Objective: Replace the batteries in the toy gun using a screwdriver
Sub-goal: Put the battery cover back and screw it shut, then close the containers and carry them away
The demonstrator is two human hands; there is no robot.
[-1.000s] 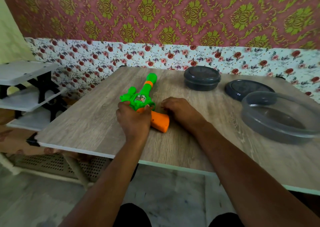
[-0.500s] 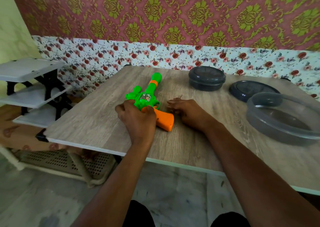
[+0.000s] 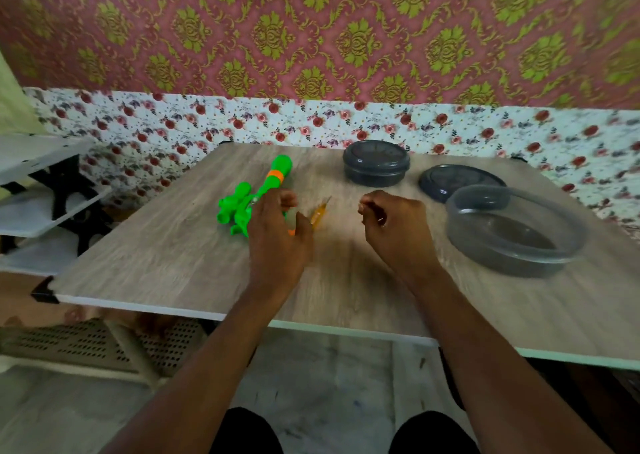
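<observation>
Blurred left hand [image 3: 277, 242], fingers relaxed, covers the green plastic toy gun [image 3: 242, 207] grip; right hand [image 3: 394, 226] fingers curl, content unclear.

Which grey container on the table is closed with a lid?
The smaller container at the back; the big bowl on the right is open.

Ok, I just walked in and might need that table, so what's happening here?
A person is working on a green and orange toy gun lying on the wooden table. The left hand is over its orange grip, too blurred to tell if it holds it. The right hand hovers with curled fingers beside a yellow-handled screwdriver lying on the table, not yet picked up.
</observation>
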